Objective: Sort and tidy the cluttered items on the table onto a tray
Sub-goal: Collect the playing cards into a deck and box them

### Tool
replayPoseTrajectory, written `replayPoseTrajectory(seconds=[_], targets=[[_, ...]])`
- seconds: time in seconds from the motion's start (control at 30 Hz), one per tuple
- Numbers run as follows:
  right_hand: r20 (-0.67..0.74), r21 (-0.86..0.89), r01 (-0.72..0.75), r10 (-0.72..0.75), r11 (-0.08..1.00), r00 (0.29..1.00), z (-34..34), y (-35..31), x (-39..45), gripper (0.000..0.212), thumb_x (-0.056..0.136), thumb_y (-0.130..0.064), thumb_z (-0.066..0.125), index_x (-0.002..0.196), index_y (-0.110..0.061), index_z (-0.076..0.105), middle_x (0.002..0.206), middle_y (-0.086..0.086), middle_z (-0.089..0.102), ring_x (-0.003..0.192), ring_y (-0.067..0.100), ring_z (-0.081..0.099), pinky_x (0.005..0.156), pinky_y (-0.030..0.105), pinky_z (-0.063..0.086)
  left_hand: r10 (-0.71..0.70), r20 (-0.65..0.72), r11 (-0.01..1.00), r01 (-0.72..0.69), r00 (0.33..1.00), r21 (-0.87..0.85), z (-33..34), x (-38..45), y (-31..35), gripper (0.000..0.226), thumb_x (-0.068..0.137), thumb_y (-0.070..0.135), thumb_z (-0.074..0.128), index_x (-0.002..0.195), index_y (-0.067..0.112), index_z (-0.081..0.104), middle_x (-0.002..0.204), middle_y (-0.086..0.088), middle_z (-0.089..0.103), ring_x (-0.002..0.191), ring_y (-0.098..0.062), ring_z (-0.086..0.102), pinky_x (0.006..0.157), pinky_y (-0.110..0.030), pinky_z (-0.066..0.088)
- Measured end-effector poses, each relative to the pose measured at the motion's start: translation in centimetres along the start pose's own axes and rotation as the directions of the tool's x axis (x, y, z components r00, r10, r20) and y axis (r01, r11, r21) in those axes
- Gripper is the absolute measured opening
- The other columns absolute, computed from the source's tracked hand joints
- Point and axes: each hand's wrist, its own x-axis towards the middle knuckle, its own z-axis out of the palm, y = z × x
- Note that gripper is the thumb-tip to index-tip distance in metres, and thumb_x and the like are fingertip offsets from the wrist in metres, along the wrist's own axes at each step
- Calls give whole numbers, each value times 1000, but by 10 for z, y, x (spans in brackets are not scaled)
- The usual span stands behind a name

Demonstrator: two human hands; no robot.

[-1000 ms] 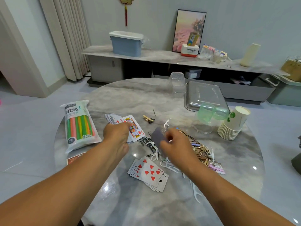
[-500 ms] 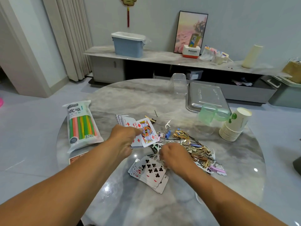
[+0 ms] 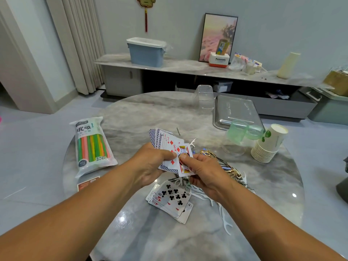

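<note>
My left hand (image 3: 150,164) grips a fan of playing cards (image 3: 167,146) above the middle of the round marble table (image 3: 131,113). My right hand (image 3: 205,174) pinches the king of diamonds card (image 3: 185,151) at the front of that fan. A second small pile of cards (image 3: 172,199), eight of clubs on top, lies on the table just below both hands. The steel tray (image 3: 235,110) sits at the far right of the table. A heap of hair clips and pins (image 3: 226,166) and white floss picks (image 3: 226,226) lies right of my hands, partly hidden by the right one.
A bag of coloured straws (image 3: 92,146) lies at the left, a small orange card (image 3: 87,183) below it. A stack of paper cups (image 3: 269,146), green plastic cups (image 3: 244,131) and a clear box (image 3: 204,96) stand near the tray. A low sideboard (image 3: 188,69) runs behind.
My right hand left the pile on the table and rose to the fan of cards in my left hand, now pinching the king of diamonds. The left hand lifted the fan slightly.
</note>
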Motion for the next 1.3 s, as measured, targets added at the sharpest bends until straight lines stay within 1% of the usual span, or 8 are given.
replayPoseTrajectory(seconds=[0.1, 0.27, 0.5, 0.67, 0.83, 1.03, 1.2, 1.3], targets=[[19, 31, 9, -10, 999, 1000, 2, 1, 0, 18, 88, -27, 78, 101, -14, 76, 104, 19, 76, 83, 26, 60, 62, 29, 44, 37, -18, 999, -36, 999, 41, 1, -2, -5, 36, 84, -17, 66, 116, -2, 66, 103, -20, 75, 92, -36, 74, 75, -44, 61], [-45, 56, 8, -5, 998, 999, -2, 0, 3, 20, 91, -23, 75, 109, -14, 73, 92, 8, 77, 66, 15, 61, 55, 24, 41, 17, -27, 998, -18, 999, -61, 4, 0, -3, 15, 96, -3, 56, 107, 2, 64, 98, -17, 76, 86, -31, 76, 71, -42, 63], [-25, 114, -22, 25, 993, 999, -3, -4, 0, 21, 93, -24, 73, 112, -14, 73, 101, 9, 78, 73, 16, 63, 61, 25, 45, 95, -65, 995, -95, 993, -2, 4, 1, -4, 38, 85, -19, 62, 118, 1, 65, 105, -18, 75, 87, -32, 75, 63, -37, 62], [-55, 233, 12, 1, 972, 998, -4, -5, 1, 24, 95, -16, 69, 119, -11, 70, 110, 14, 76, 98, 29, 67, 92, 43, 52, 93, -100, 990, -102, 991, -92, 3, 3, -3, 29, 87, -15, 63, 109, 3, 68, 95, -13, 77, 80, -28, 76, 57, -34, 60], [-7, 243, -29, 32, 970, 999, 0, -9, -5, 22, 95, -16, 69, 116, -8, 70, 107, 12, 77, 84, 21, 69, 65, 27, 53, 91, -93, 992, -99, 992, -79, 2, 1, -3, 34, 83, -14, 68, 114, 1, 67, 100, -16, 76, 89, -32, 75, 66, -39, 62], [29, 367, -67, 61, 928, 998, 1, -15, -6, 18, 99, -18, 63, 115, -10, 68, 97, 10, 77, 73, 17, 67, 61, 26, 51, 24, -55, 984, -33, 998, -176, -2, 2, 4, 22, 91, -3, 64, 113, -2, 67, 104, -19, 75, 89, -31, 75, 68, -37, 62], [19, 359, -85, 84, 929, 996, 2, -14, -5, 14, 101, -19, 61, 110, -10, 67, 96, 11, 78, 71, 19, 70, 59, 29, 54, 66, -244, 984, -104, 968, -145, -3, 6, 3, 23, 83, -11, 70, 105, -3, 68, 98, -19, 76, 83, -33, 75, 68, -39, 63], [-70, 228, -68, 86, 971, 994, -2, -9, -2, 12, 102, -18, 60, 108, -10, 67, 93, 9, 76, 70, 17, 66, 61, 30, 53, 131, -409, 981, -177, 903, -76, -10, 10, 4, 33, 81, -11, 73, 112, -1, 65, 106, -15, 73, 93, -33, 72, 82, -45, 61]])
